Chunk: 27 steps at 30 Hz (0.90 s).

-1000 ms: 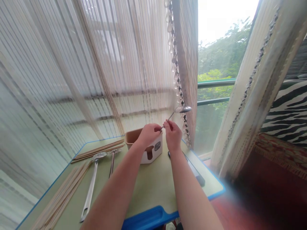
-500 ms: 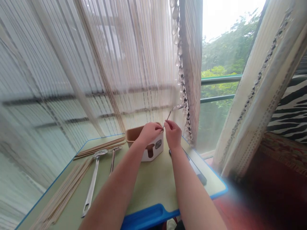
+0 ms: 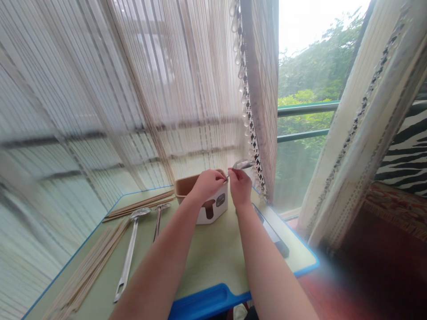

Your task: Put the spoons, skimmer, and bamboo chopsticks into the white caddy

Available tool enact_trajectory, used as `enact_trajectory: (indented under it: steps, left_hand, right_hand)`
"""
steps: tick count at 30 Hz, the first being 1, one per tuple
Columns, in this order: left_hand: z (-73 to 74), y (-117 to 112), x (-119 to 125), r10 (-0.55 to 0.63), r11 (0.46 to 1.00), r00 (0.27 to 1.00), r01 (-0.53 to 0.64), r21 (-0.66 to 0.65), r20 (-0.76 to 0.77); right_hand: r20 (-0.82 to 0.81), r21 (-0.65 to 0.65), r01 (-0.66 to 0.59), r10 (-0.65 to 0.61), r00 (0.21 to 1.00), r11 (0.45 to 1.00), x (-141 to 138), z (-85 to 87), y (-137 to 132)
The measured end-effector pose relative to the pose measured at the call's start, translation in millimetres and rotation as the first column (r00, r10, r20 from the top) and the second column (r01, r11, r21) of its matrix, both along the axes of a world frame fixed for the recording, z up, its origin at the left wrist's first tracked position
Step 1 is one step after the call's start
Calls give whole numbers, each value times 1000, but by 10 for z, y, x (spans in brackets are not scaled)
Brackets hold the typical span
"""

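My right hand (image 3: 240, 184) is closed around the handle of a metal ladle (image 3: 244, 164). Its bowl shows just above and behind the fingers, close to the curtain fringe. Opposite, my left hand (image 3: 210, 184) is closed in a pinch on the lower end of the same handle, where a small shiny part shows between the hands. Both hands are at the right end of a white box (image 3: 213, 209) with a brown inside, and the left wrist covers part of its opening. A cutout and a grey label mark its front.
Left on the table (image 3: 200, 258) lie a long metal ladle (image 3: 128, 262), a smaller metal spoon (image 3: 158, 222), pale sticks (image 3: 90, 262) and brown sticks (image 3: 140, 206). A dark phone-like slab (image 3: 273, 235) lies beside my right forearm. A blue tray (image 3: 203, 302) edges the front; curtains (image 3: 200, 89) hang behind.
The ladle's bowl has come down and slightly left, nearer my right hand, so less handle shows above the fingers. My hands have stayed nearly in place; the view has shifted slightly.
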<state>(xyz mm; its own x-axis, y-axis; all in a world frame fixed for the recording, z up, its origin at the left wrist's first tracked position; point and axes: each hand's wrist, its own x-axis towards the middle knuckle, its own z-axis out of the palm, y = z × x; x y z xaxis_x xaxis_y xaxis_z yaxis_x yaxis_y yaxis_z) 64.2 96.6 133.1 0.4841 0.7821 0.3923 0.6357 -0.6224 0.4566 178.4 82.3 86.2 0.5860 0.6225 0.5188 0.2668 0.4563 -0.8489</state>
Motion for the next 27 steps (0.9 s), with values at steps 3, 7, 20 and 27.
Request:
enact_trajectory:
  steps: [3, 7, 20, 27]
  left_hand:
    - [0, 4, 8, 4, 1000, 1000, -4, 4, -20]
    - [-11, 13, 33, 18, 998, 998, -14, 59, -62]
    - [503, -441, -298, 225, 956, 944, -262, 134, 239]
    - [192, -535, -1257, 559, 738, 611, -675, 1, 561]
  right_hand:
    - [-5, -13, 7, -7, 1000, 1000, 1, -26, 23]
    - [-32, -28, -25, 24, 999, 999, 12, -53, 55]
    - [-186, 94, 437, -415, 891, 895, -57, 7, -156]
    - [358, 511, -8, -205, 911, 859, -483, -18, -444]
